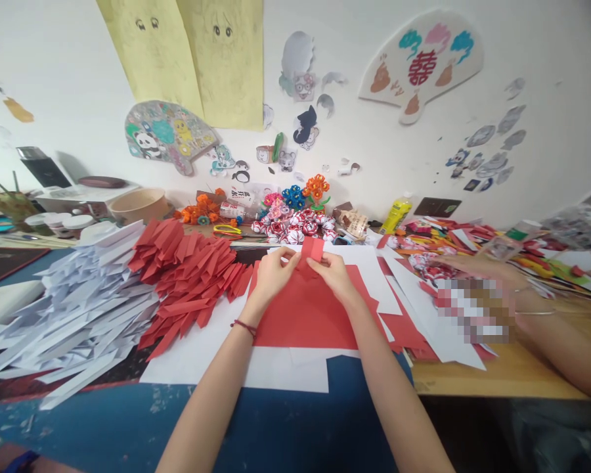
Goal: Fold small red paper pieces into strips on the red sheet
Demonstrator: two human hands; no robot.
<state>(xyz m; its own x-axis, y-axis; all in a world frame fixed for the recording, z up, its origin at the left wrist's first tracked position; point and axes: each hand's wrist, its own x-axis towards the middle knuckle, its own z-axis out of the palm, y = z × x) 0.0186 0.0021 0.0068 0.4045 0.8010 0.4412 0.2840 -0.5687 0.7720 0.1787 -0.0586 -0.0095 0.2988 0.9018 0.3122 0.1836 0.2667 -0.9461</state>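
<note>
Between my two hands a small folded piece of red paper is held up over a large red sheet. My left hand pinches its left side between thumb and fingers. On the right side my right hand grips the same piece, thumb toward me. White sheets lie under the red sheet. To the left is a heap of folded red strips, beside a larger heap of folded white strips.
Another person's hands are at work at the right, over the wooden table. Behind my hands stand red-and-white paper flowers, yellow-handled scissors and a yellow bottle. A round bowl is at the back left.
</note>
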